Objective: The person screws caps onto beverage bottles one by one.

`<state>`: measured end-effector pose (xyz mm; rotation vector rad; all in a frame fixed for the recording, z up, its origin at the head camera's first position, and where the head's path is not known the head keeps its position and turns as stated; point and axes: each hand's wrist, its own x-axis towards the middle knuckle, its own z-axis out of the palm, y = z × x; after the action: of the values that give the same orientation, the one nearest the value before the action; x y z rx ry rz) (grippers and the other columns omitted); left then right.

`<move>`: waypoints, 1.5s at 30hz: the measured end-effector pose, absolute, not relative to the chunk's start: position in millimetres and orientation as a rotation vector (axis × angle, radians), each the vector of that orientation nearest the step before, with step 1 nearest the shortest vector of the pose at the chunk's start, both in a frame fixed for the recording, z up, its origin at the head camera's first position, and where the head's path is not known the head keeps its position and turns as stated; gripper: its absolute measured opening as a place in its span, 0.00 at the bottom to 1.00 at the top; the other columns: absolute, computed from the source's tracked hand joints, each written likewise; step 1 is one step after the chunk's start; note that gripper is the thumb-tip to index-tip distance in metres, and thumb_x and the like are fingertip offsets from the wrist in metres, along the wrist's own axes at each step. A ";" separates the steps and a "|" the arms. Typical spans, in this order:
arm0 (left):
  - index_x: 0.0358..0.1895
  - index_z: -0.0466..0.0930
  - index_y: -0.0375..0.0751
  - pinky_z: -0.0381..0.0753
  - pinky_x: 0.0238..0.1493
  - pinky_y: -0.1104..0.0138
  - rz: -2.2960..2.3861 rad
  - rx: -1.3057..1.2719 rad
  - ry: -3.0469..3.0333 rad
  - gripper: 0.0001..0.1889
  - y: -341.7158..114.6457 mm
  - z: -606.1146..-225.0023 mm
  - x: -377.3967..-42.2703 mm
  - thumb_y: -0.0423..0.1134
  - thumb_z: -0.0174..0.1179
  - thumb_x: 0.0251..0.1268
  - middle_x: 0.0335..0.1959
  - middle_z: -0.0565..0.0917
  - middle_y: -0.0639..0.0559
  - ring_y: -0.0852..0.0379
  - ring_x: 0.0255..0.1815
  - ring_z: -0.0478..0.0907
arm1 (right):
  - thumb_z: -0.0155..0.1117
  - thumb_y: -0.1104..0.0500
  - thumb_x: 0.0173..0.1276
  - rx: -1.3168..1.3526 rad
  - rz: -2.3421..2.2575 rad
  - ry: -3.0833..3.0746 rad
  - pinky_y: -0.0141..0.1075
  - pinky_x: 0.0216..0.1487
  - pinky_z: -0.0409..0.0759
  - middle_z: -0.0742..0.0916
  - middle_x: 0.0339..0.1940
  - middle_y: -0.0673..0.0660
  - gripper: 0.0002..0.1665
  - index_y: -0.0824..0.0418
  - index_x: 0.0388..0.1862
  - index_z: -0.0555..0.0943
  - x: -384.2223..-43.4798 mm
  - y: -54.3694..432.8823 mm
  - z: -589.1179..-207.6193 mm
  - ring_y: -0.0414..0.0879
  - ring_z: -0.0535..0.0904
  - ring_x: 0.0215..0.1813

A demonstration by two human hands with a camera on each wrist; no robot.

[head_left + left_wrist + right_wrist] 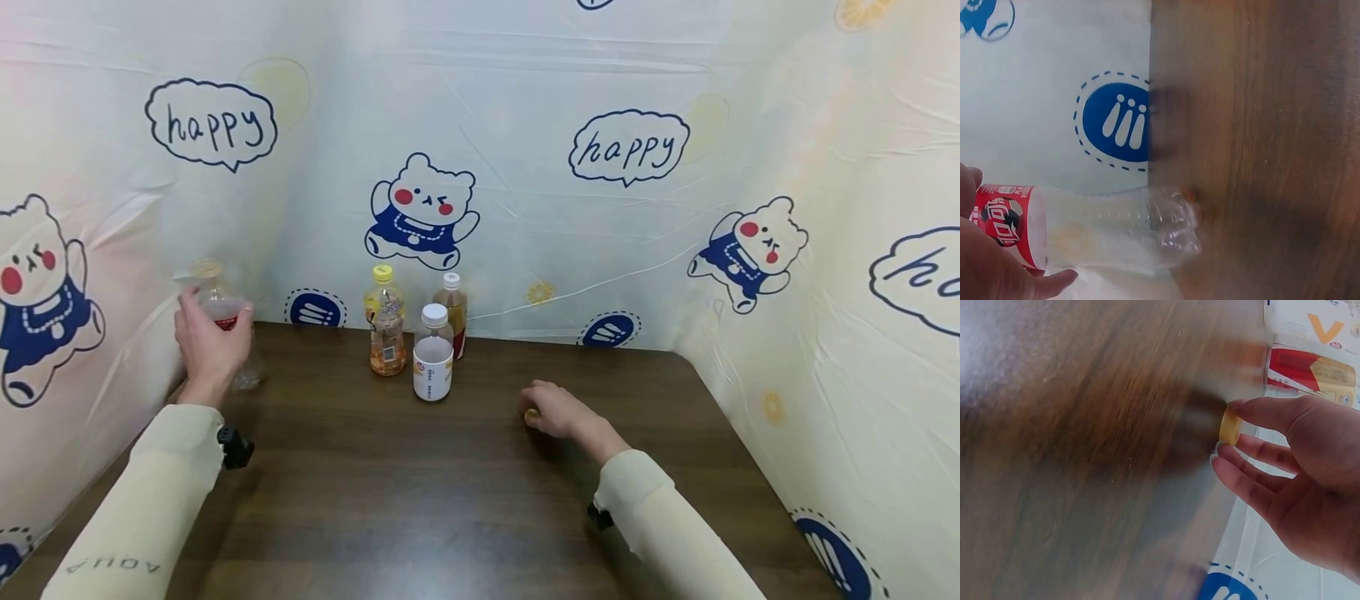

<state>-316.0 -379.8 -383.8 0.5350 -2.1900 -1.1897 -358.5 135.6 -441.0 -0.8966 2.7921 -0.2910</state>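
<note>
At the table's far left, my left hand (pixel 213 337) grips a clear plastic bottle (pixel 215 289) with a red label round its middle. The left wrist view shows the bottle's bare lower part (pixel 1110 228) and ridged base; whether the base touches the table, I cannot tell. A yellowish patch shows at its top, too blurred to tell as a cap. On the right, my right hand (pixel 561 410) pinches a small yellow bottle cap (pixel 1230 427) between thumb and fingertips, low over the table.
Three bottles stand grouped at the back middle: a yellow-capped one (pixel 387 325), a white-labelled one (pixel 432 371) and a white-capped brownish one (pixel 457 310). A printed curtain (pixel 517 225) borders the dark wooden table (pixel 420 492) at the back and sides.
</note>
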 end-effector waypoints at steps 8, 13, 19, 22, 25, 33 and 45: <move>0.75 0.61 0.42 0.64 0.68 0.38 -1.025 0.190 -2.142 0.37 -334.2 -383.2 -305.0 0.45 0.67 0.67 0.70 0.69 0.30 0.31 0.68 0.67 | 0.65 0.66 0.72 -0.942 -0.308 2.775 0.49 0.56 0.80 0.83 0.43 0.57 0.11 0.63 0.51 0.84 -361.1 144.7 -439.2 0.52 0.79 0.47; 0.75 0.63 0.42 0.69 0.64 0.36 -1.024 0.045 -2.182 0.38 -307.6 -385.0 -297.7 0.45 0.70 0.65 0.68 0.70 0.30 0.30 0.65 0.69 | 0.67 0.66 0.70 -0.976 -0.339 2.770 0.50 0.56 0.80 0.83 0.42 0.58 0.09 0.64 0.48 0.85 -361.5 147.7 -436.8 0.52 0.78 0.46; 0.77 0.59 0.42 0.70 0.63 0.34 -1.025 -0.003 -2.275 0.39 -293.6 -392.0 -293.9 0.49 0.68 0.68 0.68 0.68 0.30 0.31 0.66 0.68 | 0.73 0.69 0.61 -1.054 -0.359 2.815 0.50 0.53 0.80 0.84 0.41 0.59 0.13 0.66 0.46 0.85 -359.9 152.0 -431.3 0.53 0.79 0.47; 0.77 0.60 0.41 0.71 0.61 0.34 -1.028 -0.011 -2.282 0.39 -291.4 -396.5 -294.0 0.48 0.68 0.68 0.66 0.69 0.29 0.31 0.65 0.69 | 0.73 0.71 0.59 -1.071 -0.387 2.850 0.49 0.52 0.81 0.85 0.41 0.59 0.15 0.67 0.46 0.85 -359.5 154.5 -426.2 0.53 0.80 0.46; 0.77 0.60 0.42 0.72 0.60 0.34 -1.030 -0.010 -2.293 0.39 -289.9 -398.6 -294.6 0.49 0.68 0.68 0.66 0.69 0.29 0.30 0.64 0.69 | 0.72 0.72 0.58 -1.096 -0.433 2.880 0.49 0.51 0.82 0.86 0.39 0.59 0.15 0.68 0.45 0.85 -359.3 156.1 -419.2 0.53 0.81 0.44; 0.78 0.58 0.45 0.73 0.60 0.33 -1.046 -0.019 -2.337 0.39 -280.6 -394.6 -292.9 0.49 0.67 0.70 0.67 0.68 0.30 0.31 0.64 0.69 | 0.71 0.69 0.65 -1.051 -0.556 2.893 0.44 0.47 0.83 0.86 0.40 0.56 0.12 0.65 0.47 0.83 -354.4 156.9 -398.2 0.49 0.80 0.42; 0.78 0.58 0.43 0.76 0.59 0.35 -1.069 -0.137 -2.406 0.39 -246.7 -395.7 -287.1 0.47 0.67 0.70 0.69 0.67 0.31 0.32 0.65 0.70 | 0.60 0.46 0.78 -1.003 -0.456 2.967 0.45 0.48 0.83 0.86 0.48 0.48 0.17 0.51 0.59 0.80 -336.6 146.5 -371.1 0.43 0.81 0.48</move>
<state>-287.1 -246.7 -395.7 -0.1373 -2.4060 -1.0688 -336.6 146.5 -371.1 -1.0026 2.9668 -0.4564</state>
